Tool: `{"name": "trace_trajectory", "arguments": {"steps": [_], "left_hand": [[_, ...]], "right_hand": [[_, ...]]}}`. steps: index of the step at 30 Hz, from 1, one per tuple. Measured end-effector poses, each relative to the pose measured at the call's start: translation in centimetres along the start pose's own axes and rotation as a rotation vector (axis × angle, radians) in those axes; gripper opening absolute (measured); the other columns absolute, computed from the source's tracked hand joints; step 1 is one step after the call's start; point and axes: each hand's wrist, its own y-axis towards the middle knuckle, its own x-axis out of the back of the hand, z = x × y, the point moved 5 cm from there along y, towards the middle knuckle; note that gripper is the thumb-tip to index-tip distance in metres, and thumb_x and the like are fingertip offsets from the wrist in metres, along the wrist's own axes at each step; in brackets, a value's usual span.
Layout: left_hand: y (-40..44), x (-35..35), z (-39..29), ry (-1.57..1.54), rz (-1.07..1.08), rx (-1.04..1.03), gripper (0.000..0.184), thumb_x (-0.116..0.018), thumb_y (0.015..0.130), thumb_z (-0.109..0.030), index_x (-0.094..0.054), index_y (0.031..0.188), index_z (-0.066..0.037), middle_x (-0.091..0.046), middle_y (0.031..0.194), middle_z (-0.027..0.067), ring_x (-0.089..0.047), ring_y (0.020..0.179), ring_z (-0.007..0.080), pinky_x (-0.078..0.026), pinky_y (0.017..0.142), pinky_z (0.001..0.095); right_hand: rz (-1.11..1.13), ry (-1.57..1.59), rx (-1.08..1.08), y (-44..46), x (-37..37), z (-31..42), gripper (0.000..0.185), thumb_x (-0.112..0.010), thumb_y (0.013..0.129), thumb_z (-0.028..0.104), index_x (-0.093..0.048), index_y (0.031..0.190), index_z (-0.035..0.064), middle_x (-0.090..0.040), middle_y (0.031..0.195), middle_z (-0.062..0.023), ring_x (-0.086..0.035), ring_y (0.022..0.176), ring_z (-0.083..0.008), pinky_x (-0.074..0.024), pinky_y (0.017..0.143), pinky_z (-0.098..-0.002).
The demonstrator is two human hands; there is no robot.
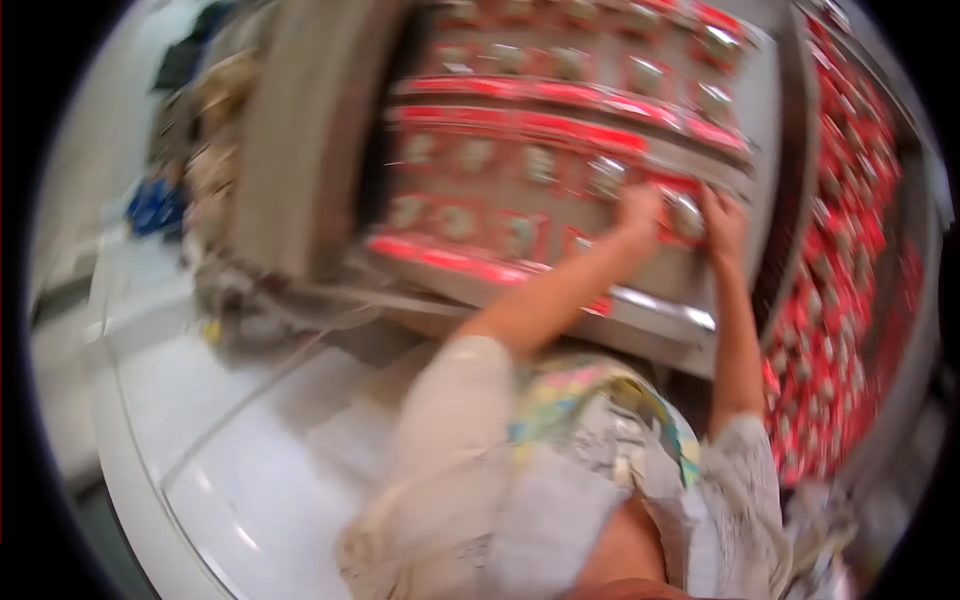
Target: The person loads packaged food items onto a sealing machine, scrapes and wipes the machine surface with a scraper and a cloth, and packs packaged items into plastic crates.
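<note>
A small red-edged pack with a shiny, clear-looking bulge [685, 215] is between my two hands, over the right end of the nearest row on the grey metal tray [660, 285]. My left hand [638, 212] grips its left edge with bent fingers. On the opposite edge, the fingers of my right hand [726, 222] are closed against it. Rows of similar red-edged packs [540, 165] lie on the tray to the left and beyond. Blur hides the contents of the packs.
At the right, a long bin [925, 330] is heaped with red and shiny packs [825, 330]. A tall grey panel [300, 140] stands left of the tray. Brown bundles [215, 150] and a blue item [157, 205] are farther left, behind a white surface [240, 440].
</note>
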Motion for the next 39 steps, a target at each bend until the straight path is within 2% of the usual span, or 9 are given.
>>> {"name": "trace_trajectory", "arguments": {"steps": [4,9,16,20,26,29,33,35,39], "left_hand": [[-7.2,-1.0,-4.3,-0.107,0.058,0.138,0.01,-0.059,0.084,-0.017,-0.059,0.078,-0.009,-0.053,0.059,0.001,-0.051,0.047,0.0123,-0.044,0.043,0.0266],[-7.1,0.7,-2.7,-0.056,0.045,0.127,0.024,-0.051,0.092,-0.025,-0.059,0.1,-0.004,-0.068,0.084,0.0078,-0.067,0.071,0.0187,-0.055,0.055,0.0311],[-7.1,-0.2,-4.4,-0.027,0.096,0.067,0.023,-0.05,0.092,-0.023,-0.058,0.101,-0.003,-0.067,0.086,0.0082,-0.067,0.074,0.0177,-0.056,0.057,0.0302],[-9.6,0.5,-4.8,0.01,0.081,0.065,0.021,-0.05,0.092,-0.022,-0.057,0.099,-0.003,-0.067,0.087,0.0077,-0.067,0.074,0.0173,-0.056,0.057,0.0289],[-7.4,0.4,-4.0,-0.033,0.035,0.108,0.021,-0.049,0.093,-0.022,-0.057,0.101,-0.003,-0.067,0.089,0.0086,-0.066,0.075,0.0176,-0.056,0.058,0.0293],[-5.7,0.1,-4.5,-0.021,0.084,0.006,0.022,-0.046,0.095,-0.022,-0.058,0.1,-0.004,-0.067,0.088,0.0087,-0.066,0.075,0.0185,-0.056,0.061,0.0313],[-7.9,-0.8,-5.9,0.087,0.108,-0.415,0.035,-0.054,0.092,-0.013,-0.043,0.12,0.004,-0.059,0.112,0.0138,-0.058,0.102,0.0177,-0.047,0.088,0.0291],[-9.7,-0.7,-5.6,0.409,0.101,-0.707,0.065,-0.063,0.085,-0.007,-0.025,0.136,0.005,-0.035,0.138,0.0192,-0.037,0.128,0.0233,-0.033,0.105,0.0345],[-13.9,-2.0,-6.9,1.063,0.089,-1.272,0.069,-0.071,0.068,-0.003,-0.043,0.131,-0.004,-0.038,0.138,0.0193,-0.034,0.13,0.0365,-0.029,0.107,0.043]], "right_hand": [[-0.085,-0.168,-0.058,-1.1,0.8,0.6,0.037,-0.061,0.085,0.033,-0.066,0.074,-0.0018,-0.06,0.059,-0.0083,-0.052,0.056,-0.0096,-0.0417,0.053,-0.0316],[0.023,0.286,-0.171,-2.1,-0.4,-1.1,0.02,-0.064,0.086,0.02,-0.07,0.089,0.0009,-0.06,0.066,0.0039,-0.047,0.053,-0.0015,-0.0357,0.045,-0.0184],[-0.016,0.317,-0.21,-1.4,-0.3,-0.4,0.022,-0.065,0.085,0.02,-0.068,0.077,-0.0011,-0.06,0.06,-0.0003,-0.049,0.047,-0.0052,-0.038,0.042,-0.0221],[0.275,0.147,-0.359,-1.1,-0.2,-1.2,0.027,-0.068,0.081,0.025,-0.067,0.075,-0.0014,-0.06,0.059,-0.0033,-0.053,0.048,-0.0088,-0.0422,0.043,-0.026],[0.134,0.2,-0.337,-0.6,-0.6,-1.4,0.026,-0.066,0.082,0.024,-0.067,0.073,-0.0007,-0.06,0.059,-0.0038,-0.052,0.048,-0.0084,-0.0417,0.044,-0.0272],[0.006,0.318,-0.27,-1.0,-0.7,-1.1,0.022,-0.062,0.085,0.019,-0.066,0.076,-0.0008,-0.061,0.06,-0.0031,-0.051,0.048,-0.0076,-0.0416,0.044,-0.0254],[0.05,0.429,-0.259,-1.2,-1.2,-0.8,0.016,-0.059,0.087,0.013,-0.063,0.081,-0.0005,-0.063,0.066,-0.0034,-0.055,0.054,-0.008,-0.0448,0.048,-0.0233],[0.036,0.418,-0.217,-1.4,-1.0,-0.3,0.014,-0.059,0.088,0.012,-0.062,0.084,-0.0006,-0.064,0.069,-0.0042,-0.057,0.057,-0.0084,-0.0466,0.051,-0.0234],[-0.088,0.026,0.022,-1.5,0.3,1.2,0.018,-0.064,0.084,0.017,-0.06,0.095,0.0025,-0.064,0.076,-0.0073,-0.062,0.064,-0.0184,-0.0506,0.057,-0.0324]]}}
